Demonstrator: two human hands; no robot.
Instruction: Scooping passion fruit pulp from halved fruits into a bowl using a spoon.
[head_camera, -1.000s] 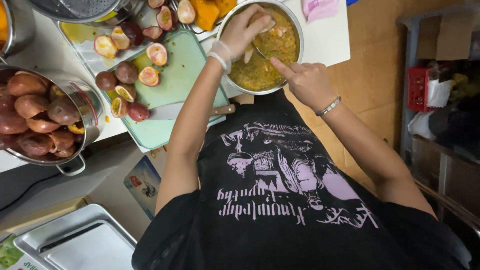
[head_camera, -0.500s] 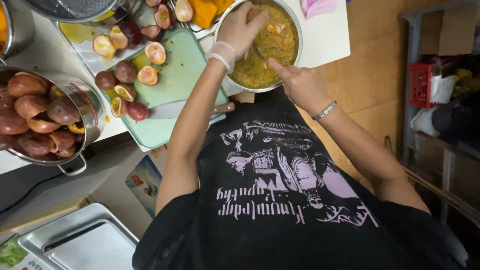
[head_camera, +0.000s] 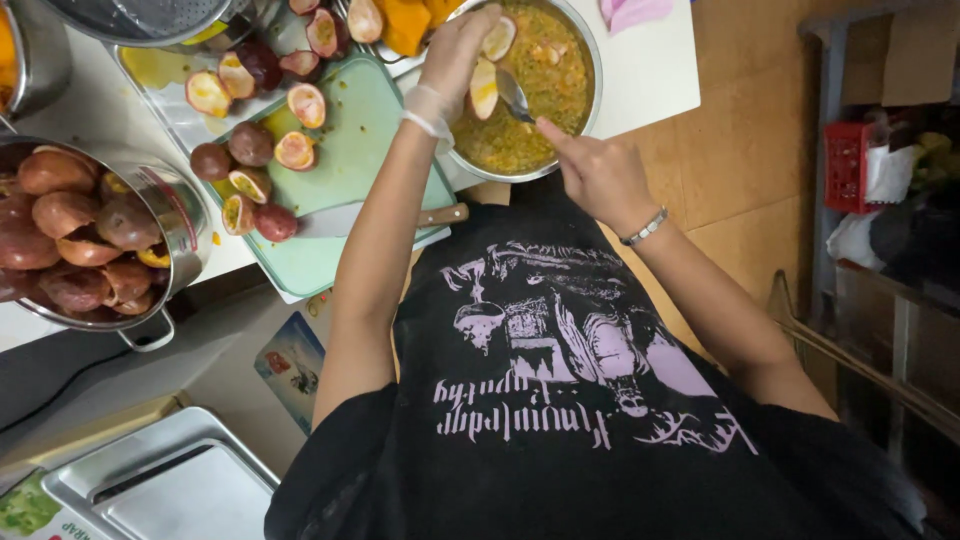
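**Scooping a halved fruit over the bowl**

Since the earlier frame, both hands have drawn closer together above the bowl, and the spoon now meets the fruit half. Left hand (head_camera: 455, 55), in a thin clear glove, is closed around a halved fruit (head_camera: 484, 88), cut side facing the spoon, with a second pale half (head_camera: 498, 38) just beyond it at 12 o'clock. Right hand (head_camera: 598, 175), bare with a bracelet at the wrist, is pinched on the handle of a metal spoon (head_camera: 513, 95), whose tip touches the held half. Both hang over a steel bowl (head_camera: 590, 60) of yellow-orange pulp at the table's edge. At 9 o'clock from the bowl lies a green cutting board (head_camera: 355, 150) carrying whole and halved fruits and a knife (head_camera: 385, 218) with a wooden handle. Farther out at 9 o'clock stands a steel pot (head_camera: 165, 215) full of whole purple-brown fruits. At 7 o'clock, lower down, rests a metal tray (head_camera: 165, 480).
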